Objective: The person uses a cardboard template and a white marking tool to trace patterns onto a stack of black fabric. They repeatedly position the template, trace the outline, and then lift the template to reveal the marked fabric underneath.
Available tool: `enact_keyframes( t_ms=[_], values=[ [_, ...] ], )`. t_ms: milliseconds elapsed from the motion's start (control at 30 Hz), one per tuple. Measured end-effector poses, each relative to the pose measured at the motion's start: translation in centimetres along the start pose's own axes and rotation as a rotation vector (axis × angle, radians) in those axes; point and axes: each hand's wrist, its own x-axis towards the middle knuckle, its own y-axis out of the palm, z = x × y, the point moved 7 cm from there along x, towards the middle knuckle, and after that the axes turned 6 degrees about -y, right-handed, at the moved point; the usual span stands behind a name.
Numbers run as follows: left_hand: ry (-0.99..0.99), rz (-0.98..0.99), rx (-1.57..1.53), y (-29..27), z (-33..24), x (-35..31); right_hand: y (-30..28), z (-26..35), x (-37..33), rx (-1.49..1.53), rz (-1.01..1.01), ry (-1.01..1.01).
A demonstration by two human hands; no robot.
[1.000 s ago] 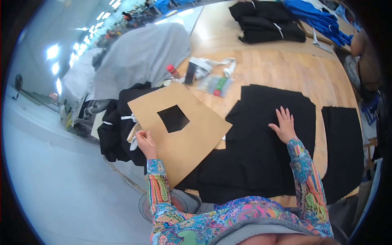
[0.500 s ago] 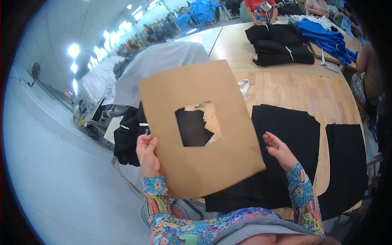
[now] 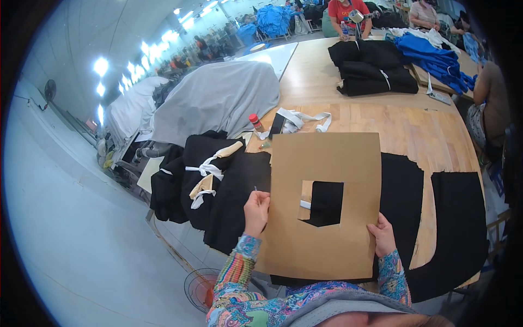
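A brown cardboard template [image 3: 327,158] with a pocket-shaped hole cut in it is held up over the near part of the table. My left hand [image 3: 256,212] pinches its left edge; a thin, small tip sticks up from those fingers, too small to name. At the right edge, my right hand [image 3: 383,234] grips the board with the thumb in front. Behind the board lies a cut black fabric piece [image 3: 402,188], partly hidden. Another black piece [image 3: 458,212] lies to its right, and a third [image 3: 234,193] hangs off the table's left edge.
Tied black bundles [image 3: 204,158] sit at the left, and folded black stacks [image 3: 376,71] at the back. A red-capped jar [image 3: 255,122] and white tape [image 3: 297,119] lie beyond the board. A fan [image 3: 204,289] stands below left. People sit at the far side.
The cardboard template has moved right and down and turned more upright. My right hand, apart from it before, has taken hold of its right edge. The left hand moved right with it.
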Motion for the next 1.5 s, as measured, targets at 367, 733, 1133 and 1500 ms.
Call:
enact_keyframes(
  t_ms=[367, 733, 1133, 1500],
  values=[
    [-0.403, 0.390, -0.663, 15.5, -3.5, -6.6, -0.7, -0.8, -1.9, -0.019, -0.133, 0.011],
    [-0.692, 0.356, -1.009, 22.9, -1.4, -5.1, -1.0, -0.9, -3.3, 0.000, -0.138, -0.005],
    [-0.698, 0.379, -1.056, 23.8, -0.2, -5.1, -1.5, -1.4, -3.1, 0.034, -0.158, 0.016],
    [-0.501, 0.578, -0.687, 20.4, -1.2, -5.4, -2.0, -1.5, -3.1, 0.020, -0.201, 0.016]
  ],
)
